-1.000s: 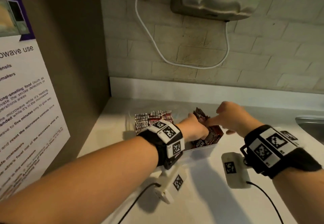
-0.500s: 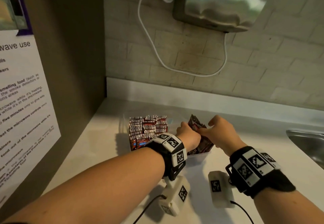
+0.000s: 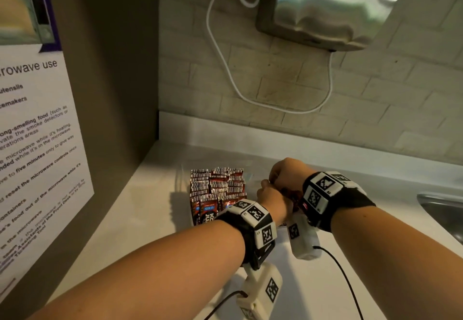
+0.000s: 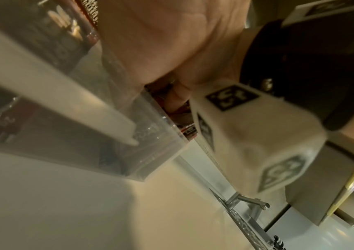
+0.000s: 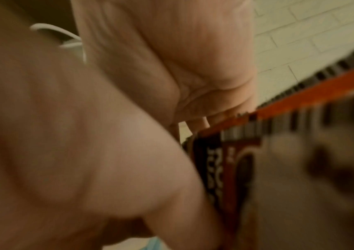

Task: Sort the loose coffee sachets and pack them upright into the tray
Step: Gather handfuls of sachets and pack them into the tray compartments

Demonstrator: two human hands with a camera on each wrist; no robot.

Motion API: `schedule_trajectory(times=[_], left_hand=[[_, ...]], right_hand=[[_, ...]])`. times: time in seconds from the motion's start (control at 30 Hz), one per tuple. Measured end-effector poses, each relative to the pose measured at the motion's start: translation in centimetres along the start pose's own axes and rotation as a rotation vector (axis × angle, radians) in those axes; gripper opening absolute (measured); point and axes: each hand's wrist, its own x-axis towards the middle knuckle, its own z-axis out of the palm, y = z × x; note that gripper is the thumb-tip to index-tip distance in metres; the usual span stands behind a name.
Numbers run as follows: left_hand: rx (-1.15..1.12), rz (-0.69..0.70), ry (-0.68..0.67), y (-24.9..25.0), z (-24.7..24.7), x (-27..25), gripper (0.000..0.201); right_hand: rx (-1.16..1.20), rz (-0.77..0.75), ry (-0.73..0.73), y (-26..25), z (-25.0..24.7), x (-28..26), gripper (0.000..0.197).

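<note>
A clear plastic tray [image 3: 250, 179] stands on the white counter. Its left part is packed with upright red-and-black coffee sachets [image 3: 215, 186]. Over the tray's right part my left hand [image 3: 268, 194] and right hand [image 3: 285, 173] meet around a small bundle of sachets [image 3: 292, 194], which they mostly hide. The left wrist view shows the tray's clear wall [image 4: 154, 135] under my palm, with packed sachets [image 4: 32, 50] behind it. In the blurred right wrist view my fingers curl at the top edge of the bundle [image 5: 225, 160].
A brown cabinet side with a microwave notice [image 3: 37, 144] walls off the left. A steel dispenser [image 3: 325, 6] with a white cable [image 3: 225, 74] hangs on the tiled wall above. A steel sink [image 3: 441, 209] lies at the right, and its tap [image 4: 246, 203] shows in the left wrist view.
My right hand has drawn in close to my left. The bundle has sunk lower into the tray's right part and is now mostly covered by both hands.
</note>
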Motion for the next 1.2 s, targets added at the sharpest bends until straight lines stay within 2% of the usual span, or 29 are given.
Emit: schedule_trajectory(times=[0.23, 0.5, 0.57, 0.67, 0.8, 0.93, 1.0, 1.1, 1.2], left_hand=[[0.082, -0.032, -0.035, 0.4, 0.0, 0.1, 0.058], [0.127, -0.082, -0.071, 0.0, -0.1, 0.3, 0.047], [0.105, -0.069, -0.040, 0.0, -0.1, 0.2, 0.053], [0.071, 0.029, -0.037, -0.2, -0.2, 0.1, 0.059], [0.124, 0.036, -0.090, 0.0, -0.4, -0.1, 0.046], [0.237, 0.104, -0.168, 0.3, -0.7, -0.3, 0.010], [0.254, 0.111, -0.198, 0.4, -0.5, -0.2, 0.011], [0.245, 0.110, -0.198, 0.3, -0.4, 0.0, 0.029], [0.198, 0.101, -0.185, 0.2, -0.4, 0.1, 0.020]], right_hand=[[0.049, -0.012, 0.134, 1.1, -0.1, -0.2, 0.017], [0.093, -0.033, 0.235, 1.6, -2.0, -1.0, 0.022], [0.095, -0.046, 0.259, 1.9, -2.8, -1.3, 0.023], [0.108, -0.064, 0.293, 2.7, -3.9, -1.7, 0.025], [0.232, -0.016, 0.383, 4.2, -5.0, -2.5, 0.024], [0.417, 0.017, 0.499, 5.4, -4.9, -3.1, 0.021], [0.493, 0.032, 0.523, 5.9, -4.5, -3.1, 0.023], [0.557, 0.057, 0.488, 6.2, -3.5, -2.8, 0.023], [0.605, 0.096, 0.464, 6.5, -2.7, -2.7, 0.021]])
